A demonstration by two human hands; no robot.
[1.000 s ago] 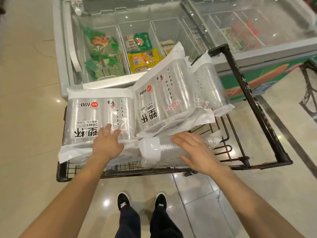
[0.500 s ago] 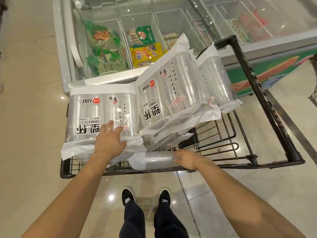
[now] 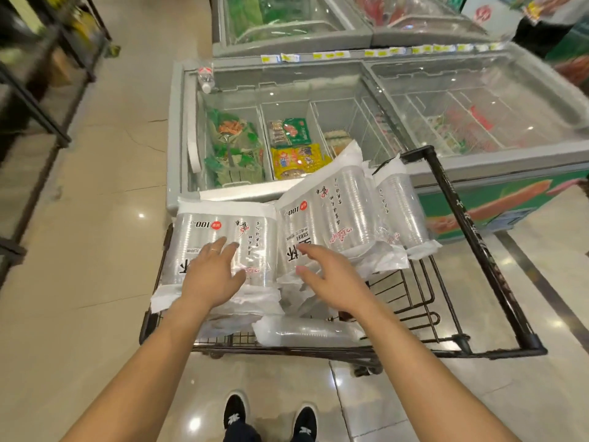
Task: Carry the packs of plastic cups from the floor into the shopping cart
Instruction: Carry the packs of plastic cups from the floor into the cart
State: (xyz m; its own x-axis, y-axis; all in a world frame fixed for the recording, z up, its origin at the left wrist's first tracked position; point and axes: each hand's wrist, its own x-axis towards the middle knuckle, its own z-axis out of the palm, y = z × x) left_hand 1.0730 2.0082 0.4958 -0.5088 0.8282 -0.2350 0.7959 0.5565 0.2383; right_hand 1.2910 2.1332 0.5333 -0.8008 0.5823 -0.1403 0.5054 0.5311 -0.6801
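A black wire shopping cart (image 3: 452, 341) stands in front of me and holds several clear packs of plastic cups. One flat pack (image 3: 204, 231) lies at the left. A second pack (image 3: 338, 215) leans tilted in the middle, with a narrower pack (image 3: 403, 208) behind it on the right. A single sleeve of cups (image 3: 306, 331) lies at the cart's near edge. My left hand (image 3: 213, 272) rests flat on the left pack with fingers spread. My right hand (image 3: 331, 275) hovers open over the middle pack's near end, holding nothing.
Grey chest freezers (image 3: 478, 161) with glass lids and frozen food stand just beyond the cart. A water bottle (image 3: 205, 76) lies on the freezer's corner. Dark shelving (image 3: 38, 100) lines the left aisle. My black shoes (image 3: 236, 413) are on the tiled floor below.
My right hand has let go of the single sleeve at the cart's near edge and risen over the middle pack. My view has tilted up, showing more freezers.
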